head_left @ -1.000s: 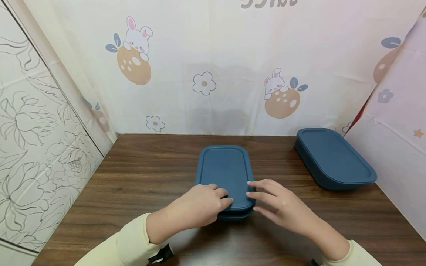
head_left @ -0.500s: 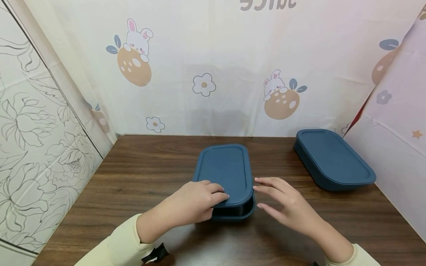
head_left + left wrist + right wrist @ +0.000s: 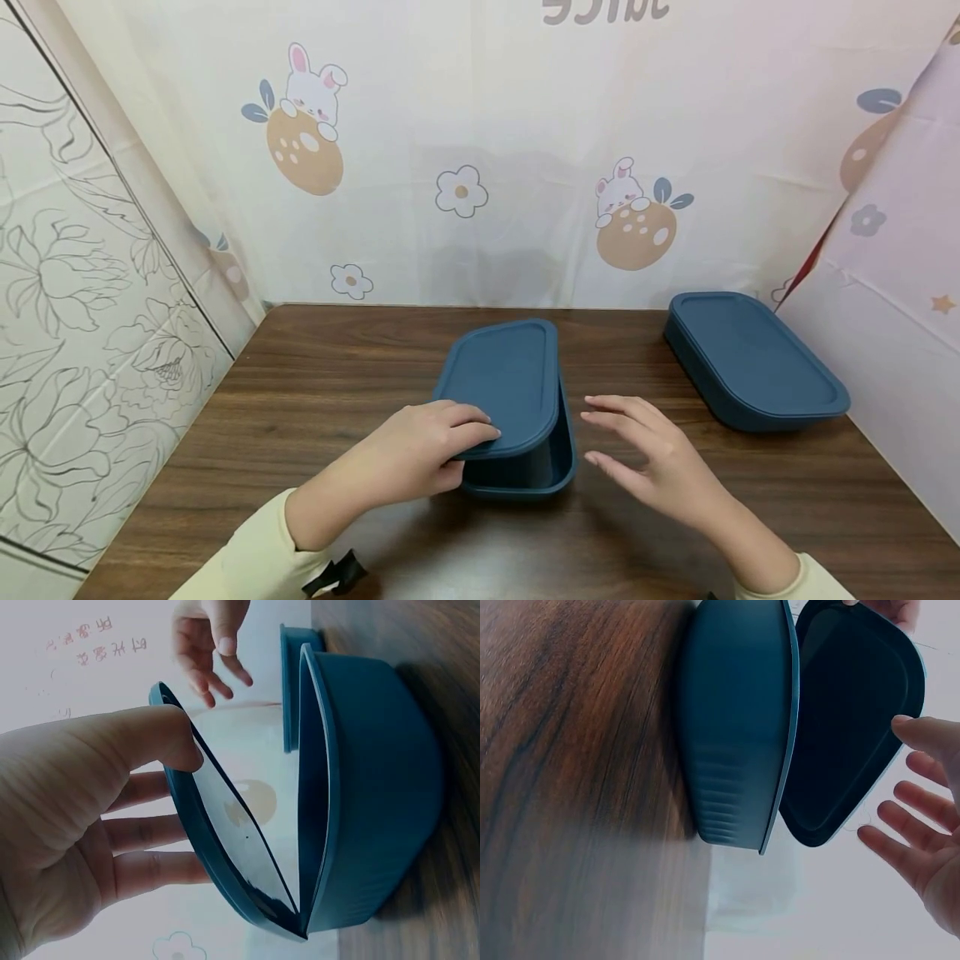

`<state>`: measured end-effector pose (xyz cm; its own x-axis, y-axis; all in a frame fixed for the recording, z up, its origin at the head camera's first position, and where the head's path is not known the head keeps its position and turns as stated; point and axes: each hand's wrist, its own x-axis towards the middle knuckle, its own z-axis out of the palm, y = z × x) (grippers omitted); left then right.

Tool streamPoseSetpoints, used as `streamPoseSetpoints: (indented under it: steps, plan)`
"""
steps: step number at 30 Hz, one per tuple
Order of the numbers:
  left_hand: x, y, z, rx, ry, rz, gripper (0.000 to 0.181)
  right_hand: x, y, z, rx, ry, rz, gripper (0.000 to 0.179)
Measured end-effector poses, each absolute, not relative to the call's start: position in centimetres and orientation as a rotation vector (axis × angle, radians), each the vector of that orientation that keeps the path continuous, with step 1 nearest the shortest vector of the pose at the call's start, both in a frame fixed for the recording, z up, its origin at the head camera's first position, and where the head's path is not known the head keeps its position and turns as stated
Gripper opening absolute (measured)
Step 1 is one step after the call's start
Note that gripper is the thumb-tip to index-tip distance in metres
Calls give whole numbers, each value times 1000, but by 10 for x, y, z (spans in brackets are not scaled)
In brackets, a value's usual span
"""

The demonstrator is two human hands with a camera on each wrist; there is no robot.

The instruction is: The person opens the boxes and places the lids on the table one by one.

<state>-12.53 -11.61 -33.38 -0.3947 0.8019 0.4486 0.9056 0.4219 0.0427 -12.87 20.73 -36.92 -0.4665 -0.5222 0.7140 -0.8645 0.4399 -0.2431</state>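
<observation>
Left hand [image 3: 420, 450] pinches the near edge of a dark blue rounded-rectangle plastic lid [image 3: 502, 385], tilted up off its matching blue box [image 3: 525, 475] on the wooden table [image 3: 300, 400]. Right hand [image 3: 660, 467] hovers just beside, fingers spread.

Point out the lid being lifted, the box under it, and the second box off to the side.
lid [image 3: 506, 383]: head view, on its flat top face.
box [image 3: 525, 475]: head view, on its near wall below the raised lid.
second box [image 3: 750, 354]: head view, on the top of its closed lid.
</observation>
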Motion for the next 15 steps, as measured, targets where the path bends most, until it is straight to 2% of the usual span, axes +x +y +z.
streamPoseSetpoints:
  steps: [4,9,15]
  plan:
    - [-126,-122,-334,-1459,-2314,-455,45,-127,212,-370,1102,-2233,836,41]
    - [-127,-127,-336,-1457,-2300,-535,45,-125,216,-371,1017,-2342,843,56]
    - [-129,-132,-339,-1466,-2328,-591,45,-125,218,-372,908,-2403,830,59]
